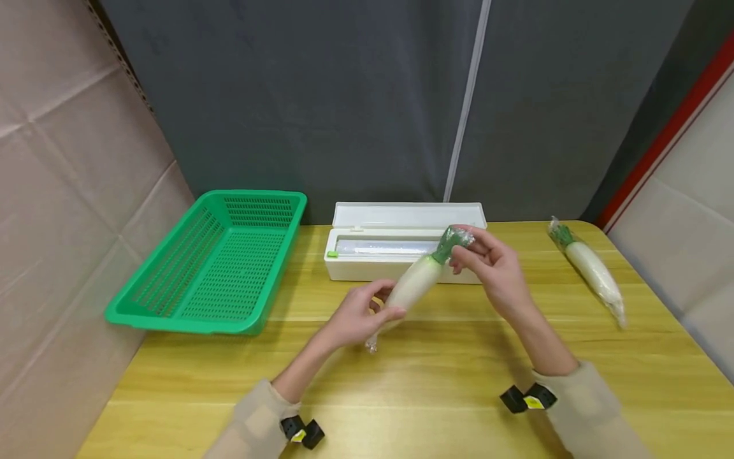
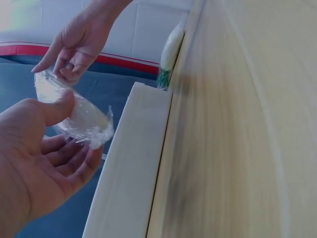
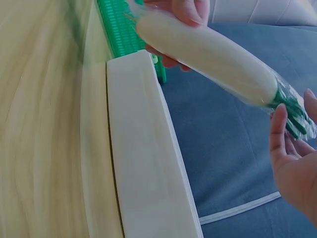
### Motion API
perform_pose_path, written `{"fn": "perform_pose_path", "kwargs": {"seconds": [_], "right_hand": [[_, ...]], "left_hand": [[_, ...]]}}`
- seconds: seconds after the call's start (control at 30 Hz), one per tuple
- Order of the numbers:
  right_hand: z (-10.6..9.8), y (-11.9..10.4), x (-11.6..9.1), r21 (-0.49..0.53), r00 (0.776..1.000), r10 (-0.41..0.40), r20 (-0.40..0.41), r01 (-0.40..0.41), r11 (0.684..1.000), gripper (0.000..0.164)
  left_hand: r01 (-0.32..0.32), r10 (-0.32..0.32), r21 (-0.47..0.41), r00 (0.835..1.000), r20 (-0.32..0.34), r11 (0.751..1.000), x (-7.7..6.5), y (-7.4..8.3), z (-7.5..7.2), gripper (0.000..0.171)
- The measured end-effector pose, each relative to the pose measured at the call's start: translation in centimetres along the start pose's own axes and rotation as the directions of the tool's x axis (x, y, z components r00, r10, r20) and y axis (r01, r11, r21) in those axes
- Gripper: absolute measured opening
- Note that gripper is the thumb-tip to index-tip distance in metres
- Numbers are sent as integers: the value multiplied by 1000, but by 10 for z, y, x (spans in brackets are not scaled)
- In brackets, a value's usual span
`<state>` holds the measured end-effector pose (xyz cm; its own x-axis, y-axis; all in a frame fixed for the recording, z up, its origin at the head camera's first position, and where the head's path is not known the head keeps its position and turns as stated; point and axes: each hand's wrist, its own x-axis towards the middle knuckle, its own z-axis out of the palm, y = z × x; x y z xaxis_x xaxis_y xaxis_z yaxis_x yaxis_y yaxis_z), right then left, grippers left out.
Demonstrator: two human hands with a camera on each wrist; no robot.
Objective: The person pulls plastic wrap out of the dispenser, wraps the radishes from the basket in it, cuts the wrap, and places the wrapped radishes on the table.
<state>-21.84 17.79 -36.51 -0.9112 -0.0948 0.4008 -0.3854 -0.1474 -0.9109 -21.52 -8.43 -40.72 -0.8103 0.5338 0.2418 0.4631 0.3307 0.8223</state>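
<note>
A white radish (image 1: 414, 280) wrapped in clear film is held up at a slant over the table, its green top toward the far right. My left hand (image 1: 362, 313) grips the white lower end, thumb on one side and fingers round the other; in the left wrist view crinkled film (image 2: 96, 131) sticks out past those fingers. At the leafy end (image 3: 292, 111) my right hand (image 1: 494, 266) pinches the film-covered green stems between thumb and fingers. Behind the radish stands a white cling film box (image 1: 375, 268) with its lid raised and the film roll showing inside.
A green plastic basket (image 1: 260, 274) with slotted sides stands on the left of the wooden table (image 1: 436, 395). On the right lies a second film-wrapped radish (image 1: 593, 271). A dark grey curtain (image 1: 321, 102) hangs along the back, with pale panels at both sides.
</note>
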Motion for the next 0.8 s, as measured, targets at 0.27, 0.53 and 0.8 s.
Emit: {"fn": "perform_pose_path", "kwargs": {"seconds": [0.27, 0.53, 0.8], "right_hand": [[7, 6, -2, -9, 998, 59, 38, -59, 998, 40], [16, 12, -5, -186, 982, 140, 128, -115, 976, 35], [19, 17, -4, -229, 985, 134, 111, -106, 968, 29]], "left_hand": [[4, -10, -64, 994, -106, 998, 6, 4, 12, 41], [-28, 2, -133, 982, -189, 991, 15, 13, 22, 42], [-47, 14, -155, 979, -203, 987, 18, 10, 27, 42]]}}
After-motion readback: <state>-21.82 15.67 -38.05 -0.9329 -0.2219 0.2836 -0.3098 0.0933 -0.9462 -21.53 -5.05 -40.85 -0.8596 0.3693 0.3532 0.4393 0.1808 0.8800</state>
